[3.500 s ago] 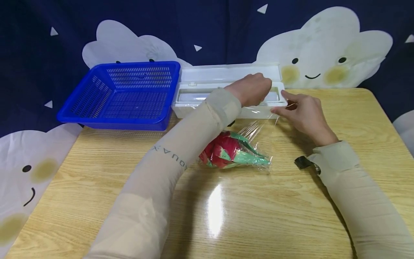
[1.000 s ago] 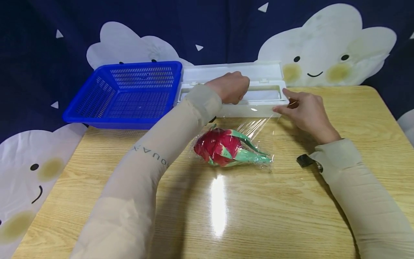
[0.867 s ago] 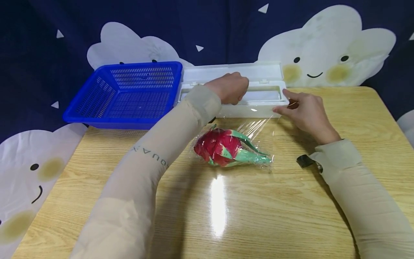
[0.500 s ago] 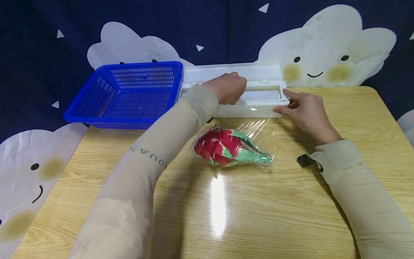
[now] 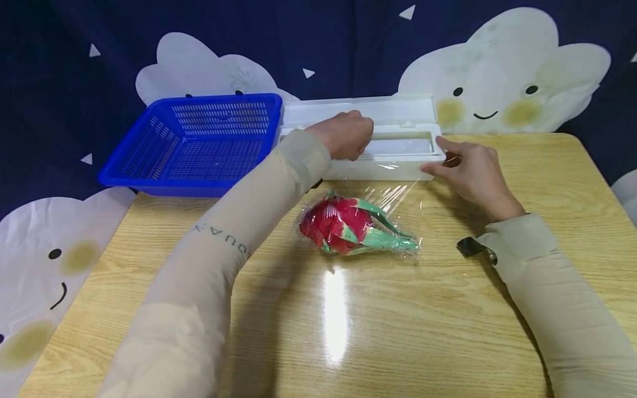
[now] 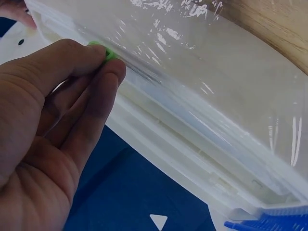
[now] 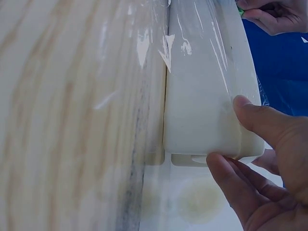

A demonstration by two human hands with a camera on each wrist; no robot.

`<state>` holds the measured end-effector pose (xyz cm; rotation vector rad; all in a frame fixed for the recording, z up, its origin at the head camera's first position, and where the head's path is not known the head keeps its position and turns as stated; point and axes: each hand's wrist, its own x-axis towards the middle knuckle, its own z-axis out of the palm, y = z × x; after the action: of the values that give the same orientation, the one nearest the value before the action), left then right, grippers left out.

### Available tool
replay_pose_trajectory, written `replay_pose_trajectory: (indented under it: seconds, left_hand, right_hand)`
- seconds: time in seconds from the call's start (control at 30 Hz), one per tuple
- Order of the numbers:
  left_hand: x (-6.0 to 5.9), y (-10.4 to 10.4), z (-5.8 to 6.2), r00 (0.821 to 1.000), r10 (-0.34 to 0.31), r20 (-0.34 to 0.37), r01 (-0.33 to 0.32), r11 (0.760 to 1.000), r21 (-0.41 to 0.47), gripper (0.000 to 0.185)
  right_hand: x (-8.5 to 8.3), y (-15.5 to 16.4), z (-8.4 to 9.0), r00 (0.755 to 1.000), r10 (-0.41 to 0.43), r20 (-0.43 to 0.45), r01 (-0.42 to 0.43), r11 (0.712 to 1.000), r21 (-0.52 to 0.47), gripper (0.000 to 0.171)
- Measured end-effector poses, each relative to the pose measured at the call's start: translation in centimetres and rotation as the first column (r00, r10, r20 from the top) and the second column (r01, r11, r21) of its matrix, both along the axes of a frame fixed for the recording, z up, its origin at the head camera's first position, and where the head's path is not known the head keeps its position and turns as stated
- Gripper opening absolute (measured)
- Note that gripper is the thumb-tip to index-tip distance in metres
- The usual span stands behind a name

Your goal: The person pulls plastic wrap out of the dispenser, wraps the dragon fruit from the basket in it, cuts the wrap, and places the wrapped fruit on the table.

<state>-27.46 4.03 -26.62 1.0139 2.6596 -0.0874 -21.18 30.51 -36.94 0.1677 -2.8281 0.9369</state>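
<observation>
A white cling film dispenser (image 5: 404, 118) lies open at the table's far edge. My left hand (image 5: 348, 135) pinches its small green slider (image 6: 104, 51) between thumb and fingers (image 6: 91, 96), on the cutting rail left of the dispenser's middle. The right hand (image 5: 468, 171) grips the dispenser's right end (image 7: 202, 110), thumb (image 7: 257, 120) on the front face. Clear film (image 5: 395, 196) runs from the dispenser down over a red and green dragon fruit (image 5: 343, 224) lying on the wooden table (image 5: 398, 331).
A blue plastic basket (image 5: 199, 143) stands at the back left, touching the dispenser's left end. Behind the table hangs a dark blue cloth with white clouds (image 5: 502, 72). The table's edge drops off at the left and right.
My left hand has slid the green slider leftward along the dispenser's rail. The right hand, the fruit and the basket have stayed put.
</observation>
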Motion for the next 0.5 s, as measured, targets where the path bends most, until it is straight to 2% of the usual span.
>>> replay_pose_trajectory:
  seconds: [0.5]
  left_hand:
    - [-0.1, -1.3, -0.2, 1.0, -0.008, -0.011, 0.009, 0.999, 0.037, 0.02]
  right_hand:
    - [0.0, 0.0, -0.1, 1.0, 0.001, -0.008, -0.001, 1.0, -0.001, 0.073]
